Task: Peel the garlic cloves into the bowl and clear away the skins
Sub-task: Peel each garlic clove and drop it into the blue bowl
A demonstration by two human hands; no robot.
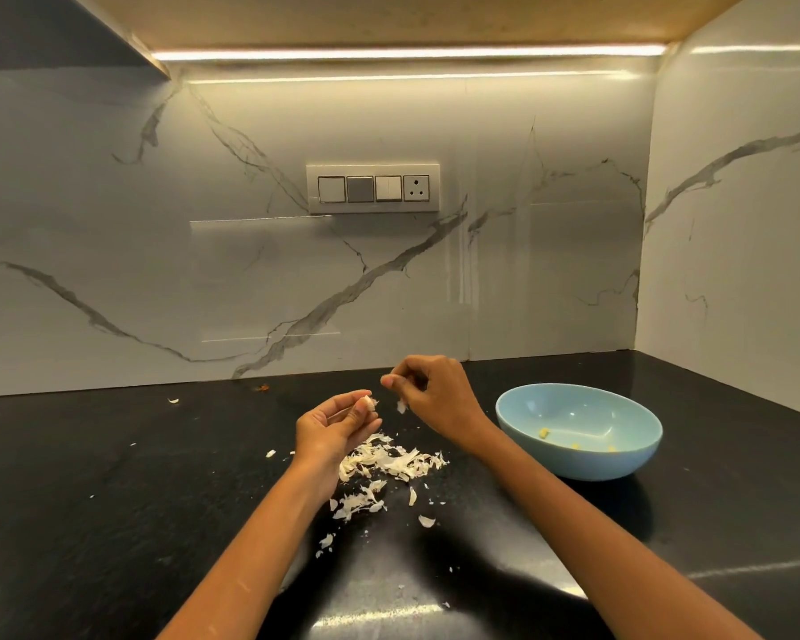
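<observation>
Left hand (pixel 331 422) raised above the black countertop (pixel 112 501), palm up, fingers curled; thumb and fingertips pinch a garlic clove (pixel 368 402), pale, partly skinned. Right hand (pixel 428 390) just beside it, slightly higher, fingers bent with thumb and forefinger pressed together; whether they grip anything cannot be told. A skin flake (pixel 401 406) shows just below that hand; touching it or loose, unclear. Pile of papery skins (pixel 391 461) lies on the counter under and between the wrists, with scattered flakes trailing toward the near edge. Light blue bowl (pixel 578 431) sits right of the hands, apart from the pile; a few small yellowish pieces (pixel 544 433) inside. Marble backsplash behind carries a switch panel (pixel 372 188).
</observation>
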